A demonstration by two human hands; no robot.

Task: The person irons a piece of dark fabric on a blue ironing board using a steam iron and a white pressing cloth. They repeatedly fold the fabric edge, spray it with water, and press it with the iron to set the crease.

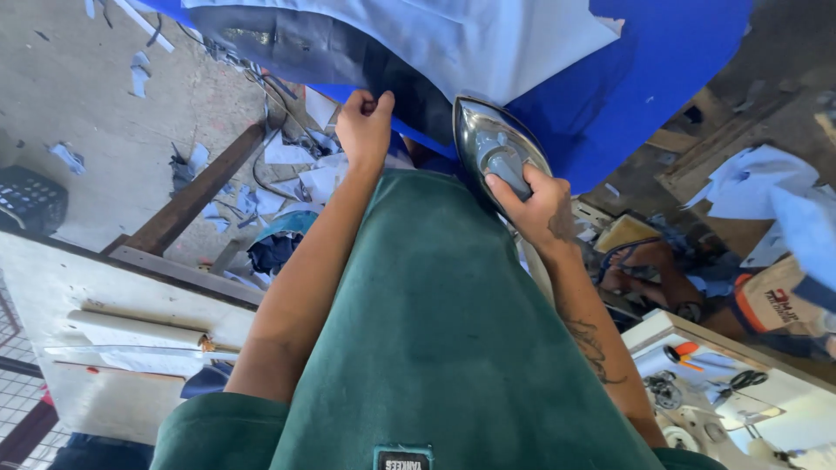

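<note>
My right hand (535, 204) grips the grey handle of a shiny metal iron (488, 144), which rests at the near edge of a blue cloth-covered surface (662, 70). My left hand (366, 126) pinches the edge of a dark navy fabric piece (348, 57) lying on that surface, just left of the iron. A white fabric piece (453, 39) lies over the navy one, further from me. My green shirt fills the lower middle of the view.
Fabric scraps (296, 174) litter the concrete floor at left, beside a wooden beam (196, 196) and a black crate (30, 200). A white table with a paper roll (135, 331) is at lower left. A sewing table with scissors (744, 380) is at lower right.
</note>
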